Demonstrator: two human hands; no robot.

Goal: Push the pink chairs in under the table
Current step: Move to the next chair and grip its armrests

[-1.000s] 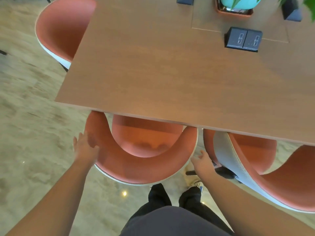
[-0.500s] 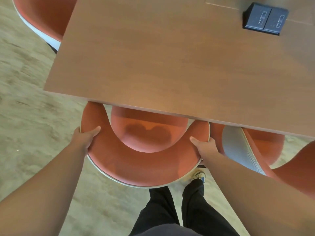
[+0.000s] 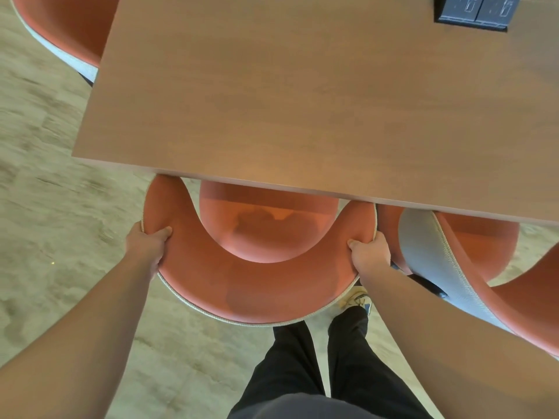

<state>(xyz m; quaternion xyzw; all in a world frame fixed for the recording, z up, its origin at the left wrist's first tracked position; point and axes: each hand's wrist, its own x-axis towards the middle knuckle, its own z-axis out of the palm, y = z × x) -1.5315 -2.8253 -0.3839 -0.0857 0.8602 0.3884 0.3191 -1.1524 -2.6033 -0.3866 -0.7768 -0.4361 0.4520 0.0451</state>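
A pink chair (image 3: 257, 285) with a curved backrest and pale outer shell stands right in front of me. Its seat reaches partly under the near edge of the brown wooden table (image 3: 302, 101). My left hand (image 3: 148, 244) grips the left end of the backrest, thumb on the inner padding. On the right end of the same backrest my right hand (image 3: 369, 254) holds on in the same way. A second pink chair (image 3: 484, 267) stands to the right, turned at an angle, its seat partly under the table. A third pink chair (image 3: 66, 28) sits at the table's left side.
A black socket box (image 3: 472, 9) sits in the tabletop at the far right. My legs in dark trousers (image 3: 317, 364) and one shoe (image 3: 357, 299) are just behind the chair. Beige patterned floor (image 3: 45, 207) spreads to the left.
Both hands went from reaching towards the backrest to closing firmly on its two ends. The view has moved closer to the table and chair.
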